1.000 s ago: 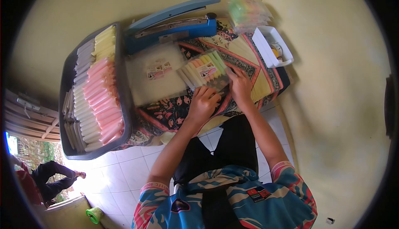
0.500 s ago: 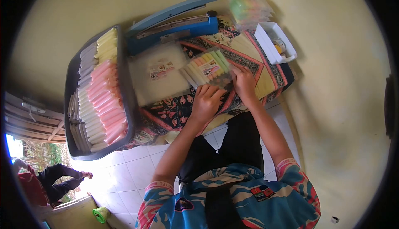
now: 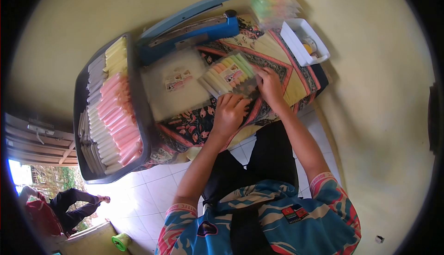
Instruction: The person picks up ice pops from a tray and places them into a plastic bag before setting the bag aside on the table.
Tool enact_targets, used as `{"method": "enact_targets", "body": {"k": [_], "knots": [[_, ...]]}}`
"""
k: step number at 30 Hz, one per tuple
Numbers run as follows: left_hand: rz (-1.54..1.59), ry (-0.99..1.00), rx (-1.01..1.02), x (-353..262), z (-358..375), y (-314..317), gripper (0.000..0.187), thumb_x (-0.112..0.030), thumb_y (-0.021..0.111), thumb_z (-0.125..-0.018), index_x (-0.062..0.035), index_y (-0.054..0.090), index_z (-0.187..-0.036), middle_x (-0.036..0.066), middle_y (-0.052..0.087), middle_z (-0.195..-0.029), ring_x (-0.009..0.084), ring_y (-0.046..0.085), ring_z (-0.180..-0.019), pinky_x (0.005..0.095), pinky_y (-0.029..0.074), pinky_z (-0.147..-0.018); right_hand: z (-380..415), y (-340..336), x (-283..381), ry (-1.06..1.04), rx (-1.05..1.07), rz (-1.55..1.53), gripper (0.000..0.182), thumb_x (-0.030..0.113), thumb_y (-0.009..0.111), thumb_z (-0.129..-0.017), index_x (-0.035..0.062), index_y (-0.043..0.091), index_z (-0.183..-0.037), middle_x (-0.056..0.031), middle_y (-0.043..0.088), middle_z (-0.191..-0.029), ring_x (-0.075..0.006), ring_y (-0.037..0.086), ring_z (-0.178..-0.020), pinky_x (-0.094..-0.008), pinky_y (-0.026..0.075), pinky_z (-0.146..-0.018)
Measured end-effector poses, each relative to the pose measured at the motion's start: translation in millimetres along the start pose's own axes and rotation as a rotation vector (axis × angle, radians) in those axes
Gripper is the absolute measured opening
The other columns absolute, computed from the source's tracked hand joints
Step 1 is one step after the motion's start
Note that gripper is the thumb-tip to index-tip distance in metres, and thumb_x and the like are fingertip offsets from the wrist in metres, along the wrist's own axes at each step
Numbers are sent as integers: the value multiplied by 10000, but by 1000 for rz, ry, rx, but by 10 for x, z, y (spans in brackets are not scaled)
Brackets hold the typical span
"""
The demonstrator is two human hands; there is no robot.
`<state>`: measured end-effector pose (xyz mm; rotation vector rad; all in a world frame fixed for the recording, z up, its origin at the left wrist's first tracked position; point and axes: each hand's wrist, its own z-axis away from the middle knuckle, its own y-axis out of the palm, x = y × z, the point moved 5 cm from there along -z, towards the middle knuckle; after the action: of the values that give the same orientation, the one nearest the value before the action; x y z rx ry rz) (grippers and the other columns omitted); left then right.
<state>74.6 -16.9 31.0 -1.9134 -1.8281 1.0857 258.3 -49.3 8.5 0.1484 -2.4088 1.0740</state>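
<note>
A clear plastic pack [image 3: 230,72] of white, yellow, orange and green sticks, with a printed label, lies on the patterned cloth [image 3: 189,127]. My left hand [image 3: 229,115] is at its lower edge, fingers bent and pressed together on the plastic. At the pack's right edge, my right hand [image 3: 269,87] has its fingertips pinched on the clear plastic. Left of the pack rests a stack of clear plastic bags [image 3: 178,100] with small printed labels. A dark tray [image 3: 147,130] at the left holds rows of wrapped pink, white, yellow and greyish sticks.
A blue sealer [image 3: 199,34] with its arm raised stands behind the bags. At the back right are filled colourful packs [image 3: 274,7] and a white box [image 3: 296,44] holding small items. Another person [image 3: 69,208] is at the lower left, near a green bin [image 3: 121,241].
The whole view has shifted slightly. My hands keep nearly the same hold on the pack's edges.
</note>
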Motion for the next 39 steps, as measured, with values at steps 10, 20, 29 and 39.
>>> {"method": "enact_targets", "body": {"k": [10, 20, 29, 39], "knots": [[-76, -100, -91, 30, -3, -57, 330, -6, 703, -724, -102, 686, -1039, 68, 635, -934, 274, 604, -894, 402, 450, -822, 6, -42, 98, -94, -94, -41, 340, -55, 620, -805, 30, 695, -1125, -187, 682, -1017, -394, 635, -910, -448, 525, -792], [-131, -196, -69, 162, 20, -74, 310, -8, 699, -743, -98, 674, -1038, 80, 629, -947, 300, 598, -909, 424, 456, -820, 199, -162, 81, 12, 46, 35, 362, -36, 619, -790, 53, 678, -1136, -161, 709, -974, -365, 659, -880, -427, 544, -779], [-171, -307, -8, 253, 113, -225, 312, -29, 713, -755, -68, 669, -1061, 114, 647, -1050, 320, 598, -1039, 441, 458, -917, 515, -329, 311, -88, 19, 83, 351, 32, 654, -808, 47, 649, -1159, -210, 597, -1279, -367, 619, -995, -445, 522, -858], [-229, -217, 126, 349, -73, -67, 301, -52, 703, -788, -27, 664, -1085, 140, 678, -1155, 321, 606, -1144, 447, 452, -1001, 503, -194, 358, -135, 38, 102, 339, 92, 687, -829, 74, 660, -1167, -223, 494, -1398, -405, 554, -1160, -502, 467, -962]]}}
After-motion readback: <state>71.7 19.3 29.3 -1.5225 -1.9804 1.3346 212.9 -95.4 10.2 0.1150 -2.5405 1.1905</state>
